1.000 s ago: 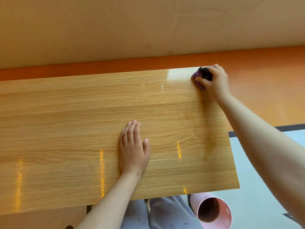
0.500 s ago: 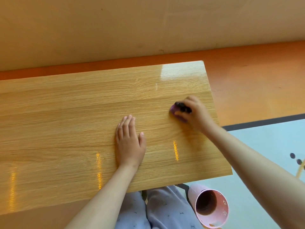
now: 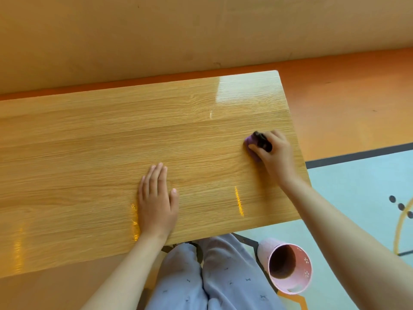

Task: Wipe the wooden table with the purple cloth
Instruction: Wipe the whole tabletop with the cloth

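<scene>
Near the right edge of the wooden worktop [image 3: 89, 153], your right hand [image 3: 276, 156] grips the purple cloth [image 3: 249, 142]. Its fingers are curled over the cloth and over a dark piece [image 3: 263, 142] on top of it. Your left hand [image 3: 156, 204] lies flat near the front edge, fingers straight and pressed together, thumb apart. Below the front right corner, a pink bin [image 3: 290, 285] with small flower marks stands on the floor, just beside your grey patterned trousers [image 3: 212, 278]. Orange floor [image 3: 346, 97] runs behind the worktop to a tan wall [image 3: 201, 30].
</scene>
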`<state>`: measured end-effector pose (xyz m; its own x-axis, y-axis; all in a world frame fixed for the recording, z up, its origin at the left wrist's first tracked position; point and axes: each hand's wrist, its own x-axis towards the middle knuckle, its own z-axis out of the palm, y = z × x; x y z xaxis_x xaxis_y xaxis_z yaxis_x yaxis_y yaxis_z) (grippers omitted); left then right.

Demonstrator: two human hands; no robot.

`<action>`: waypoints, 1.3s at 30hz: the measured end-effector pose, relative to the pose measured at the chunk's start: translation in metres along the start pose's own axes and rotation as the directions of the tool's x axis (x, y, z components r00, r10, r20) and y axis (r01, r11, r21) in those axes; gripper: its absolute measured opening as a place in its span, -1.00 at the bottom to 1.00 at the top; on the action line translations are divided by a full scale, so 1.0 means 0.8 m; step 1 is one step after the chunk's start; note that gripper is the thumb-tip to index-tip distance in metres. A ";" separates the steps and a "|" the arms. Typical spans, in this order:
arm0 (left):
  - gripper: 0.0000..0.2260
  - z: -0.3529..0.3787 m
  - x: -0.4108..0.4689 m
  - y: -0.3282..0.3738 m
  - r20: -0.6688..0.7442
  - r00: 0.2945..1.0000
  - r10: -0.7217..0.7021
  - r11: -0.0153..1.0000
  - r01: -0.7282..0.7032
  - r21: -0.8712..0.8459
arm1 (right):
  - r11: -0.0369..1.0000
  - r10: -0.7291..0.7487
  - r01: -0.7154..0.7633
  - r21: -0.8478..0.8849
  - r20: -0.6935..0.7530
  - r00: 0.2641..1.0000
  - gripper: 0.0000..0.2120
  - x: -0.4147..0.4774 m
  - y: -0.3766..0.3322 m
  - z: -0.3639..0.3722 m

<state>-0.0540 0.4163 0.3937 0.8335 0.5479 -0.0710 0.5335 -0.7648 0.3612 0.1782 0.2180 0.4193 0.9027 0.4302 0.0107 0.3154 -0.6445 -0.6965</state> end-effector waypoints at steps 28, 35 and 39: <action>-0.50 0.037 -0.046 0.103 0.053 0.987 0.149 0.987 -0.145 -0.063 | 0.939 0.322 -0.345 -0.011 -0.333 0.886 -0.80 -0.042 0.070 -0.057; -0.49 0.042 -0.048 0.108 0.033 0.991 0.131 0.990 -0.132 0.043 | 0.998 0.002 0.003 0.069 -0.075 0.997 -0.87 -0.062 0.001 0.009; -0.49 0.042 -0.050 0.108 0.027 0.992 0.120 0.991 -0.121 0.057 | 0.982 -0.184 0.181 0.043 0.079 0.980 -0.81 -0.079 0.013 0.001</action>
<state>-0.0366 0.3168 0.3963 0.8949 0.4433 -0.0521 0.4361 -0.8435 0.3134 0.1242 0.1844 0.4106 0.8032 0.5900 0.0823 0.4611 -0.5282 -0.7130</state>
